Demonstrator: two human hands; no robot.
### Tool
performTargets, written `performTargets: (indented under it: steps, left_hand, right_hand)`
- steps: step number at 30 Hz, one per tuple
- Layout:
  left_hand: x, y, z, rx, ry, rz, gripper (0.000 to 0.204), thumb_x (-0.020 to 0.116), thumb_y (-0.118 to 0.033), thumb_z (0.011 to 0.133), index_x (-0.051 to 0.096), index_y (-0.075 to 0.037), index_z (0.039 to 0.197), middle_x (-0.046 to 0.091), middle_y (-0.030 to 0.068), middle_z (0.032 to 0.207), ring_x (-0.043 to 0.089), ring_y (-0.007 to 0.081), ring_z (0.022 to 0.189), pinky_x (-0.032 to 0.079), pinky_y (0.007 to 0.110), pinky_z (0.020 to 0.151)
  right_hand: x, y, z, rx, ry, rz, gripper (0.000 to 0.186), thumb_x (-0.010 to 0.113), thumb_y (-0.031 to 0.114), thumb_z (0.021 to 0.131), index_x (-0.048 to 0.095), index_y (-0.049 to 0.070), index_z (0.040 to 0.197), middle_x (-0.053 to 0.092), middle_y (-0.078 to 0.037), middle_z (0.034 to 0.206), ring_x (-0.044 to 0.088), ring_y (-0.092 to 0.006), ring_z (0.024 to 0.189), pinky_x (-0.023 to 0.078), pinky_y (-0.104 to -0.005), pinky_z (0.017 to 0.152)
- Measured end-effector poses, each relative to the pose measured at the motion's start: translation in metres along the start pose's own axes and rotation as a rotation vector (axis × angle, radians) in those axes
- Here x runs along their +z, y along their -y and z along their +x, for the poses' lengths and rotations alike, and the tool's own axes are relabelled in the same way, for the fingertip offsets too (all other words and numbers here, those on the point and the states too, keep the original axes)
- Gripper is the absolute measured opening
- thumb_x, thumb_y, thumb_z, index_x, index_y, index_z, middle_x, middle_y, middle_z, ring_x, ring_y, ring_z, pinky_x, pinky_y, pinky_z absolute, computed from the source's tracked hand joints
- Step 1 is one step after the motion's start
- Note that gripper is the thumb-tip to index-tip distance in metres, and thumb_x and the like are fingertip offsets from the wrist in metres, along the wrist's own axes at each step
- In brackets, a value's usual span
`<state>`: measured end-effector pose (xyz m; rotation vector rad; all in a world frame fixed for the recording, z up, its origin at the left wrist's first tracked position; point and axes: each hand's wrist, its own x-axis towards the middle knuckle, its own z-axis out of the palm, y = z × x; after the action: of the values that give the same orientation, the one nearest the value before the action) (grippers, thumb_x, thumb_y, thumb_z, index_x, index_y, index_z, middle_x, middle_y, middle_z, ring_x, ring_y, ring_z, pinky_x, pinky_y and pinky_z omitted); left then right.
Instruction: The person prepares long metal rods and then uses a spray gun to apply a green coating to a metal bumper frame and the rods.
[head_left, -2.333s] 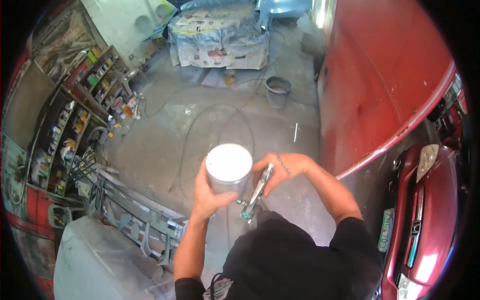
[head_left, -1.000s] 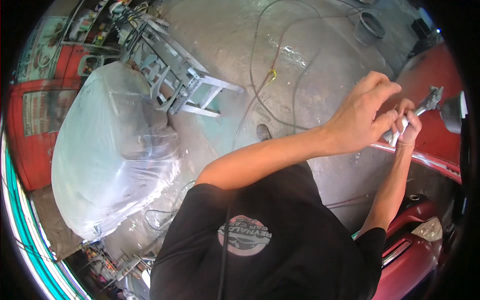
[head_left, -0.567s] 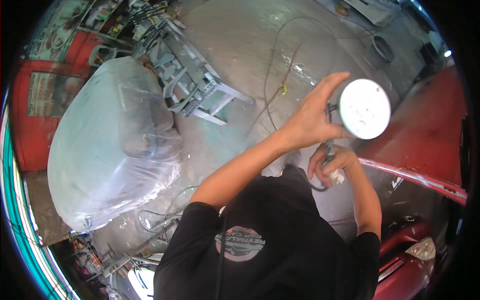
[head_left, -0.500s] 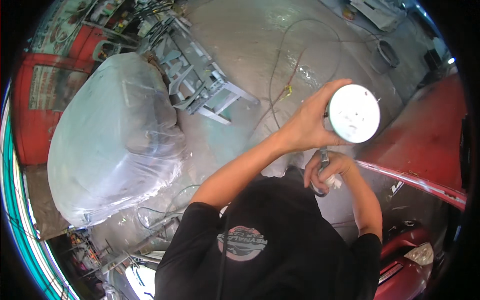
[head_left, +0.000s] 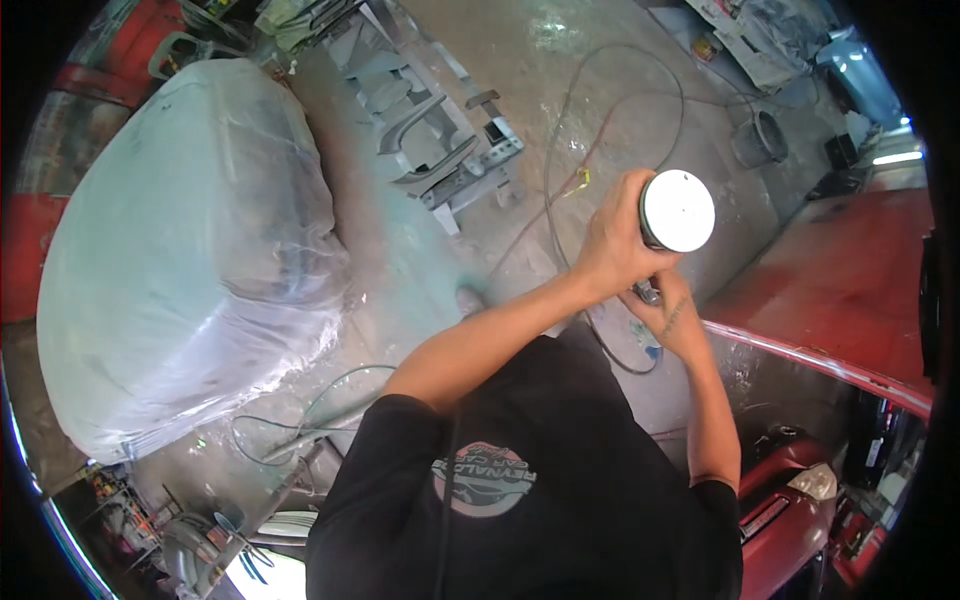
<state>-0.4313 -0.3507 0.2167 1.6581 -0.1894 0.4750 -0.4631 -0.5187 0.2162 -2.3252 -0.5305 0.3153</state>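
My left hand (head_left: 625, 235) is wrapped round the side of a dark cup with a round white lid (head_left: 679, 211), held out ahead of me. Just below it, my right hand (head_left: 668, 312) is closed on a metal spray gun (head_left: 647, 291), of which only a small part shows between the hands. The cup seems to sit on top of the gun, though their joint is hidden. A dark hose (head_left: 612, 358) curves below my right hand; where it ends is hidden.
A large plastic-covered shape (head_left: 190, 260) fills the left. Grey-coated parts lie on a stand (head_left: 440, 150) ahead. Hoses (head_left: 570, 110) loop over the floor near a dark bucket (head_left: 760, 140). A red panel (head_left: 830, 290) stands at right, a dark red vehicle part (head_left: 790, 520) nearer.
The cup has moved left and lower, away from my head. My right hand has come up close under my left hand. The whole view has shifted slightly.
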Motion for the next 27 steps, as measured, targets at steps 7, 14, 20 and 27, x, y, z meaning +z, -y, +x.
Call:
performTargets:
  steps: [7, 14, 20, 27]
  left_hand:
    - [-0.076, 0.034, 0.002, -0.116, -0.029, -0.049, 0.083, 0.091, -0.018, 0.063, 0.047, -0.005, 0.132, 0.058, 0.0186, 0.119, 0.059, 0.0400, 0.113, 0.049, 0.047, 0.095]
    - [-0.124, 0.059, 0.011, -0.234, -0.023, 0.029, 0.085, 0.092, -0.019, 0.070, 0.044, -0.002, 0.138, 0.061, 0.0140, 0.129, 0.060, 0.0265, 0.122, 0.047, 0.040, 0.104]
    - [-0.157, 0.061, 0.026, -0.286, -0.022, 0.078, 0.097, 0.087, -0.023, 0.077, 0.032, -0.001, 0.154, 0.044, 0.0208, 0.150, 0.044, 0.0329, 0.140, 0.037, 0.048, 0.116]
    - [-0.184, 0.100, -0.067, -0.523, -0.325, 0.019, 0.073, 0.074, -0.017, 0.092, 0.037, -0.002, 0.152, 0.051, 0.0179, 0.145, 0.054, 0.0275, 0.128, 0.046, 0.041, 0.106]
  right_hand:
    - [0.077, 0.060, 0.043, 0.084, -0.021, 0.222, 0.029, 0.075, 0.013, 0.087, 0.063, -0.008, 0.104, 0.070, -0.023, 0.088, 0.070, -0.0366, 0.083, 0.052, -0.0439, 0.076]
    - [0.105, 0.073, 0.083, 0.032, 0.051, 0.179, 0.030, 0.069, 0.017, 0.091, 0.065, -0.005, 0.110, 0.070, -0.029, 0.094, 0.069, -0.0475, 0.089, 0.052, -0.0480, 0.076]
    - [0.116, 0.078, 0.133, 0.023, 0.023, 0.207, 0.031, 0.068, 0.019, 0.092, 0.065, -0.004, 0.112, 0.069, -0.031, 0.095, 0.068, -0.0486, 0.088, 0.052, -0.0490, 0.075]
    - [0.118, 0.089, 0.184, 0.006, -0.085, 0.244, 0.038, 0.068, 0.021, 0.094, 0.065, -0.007, 0.119, 0.066, -0.030, 0.086, 0.064, -0.0387, 0.073, 0.051, -0.0428, 0.068]
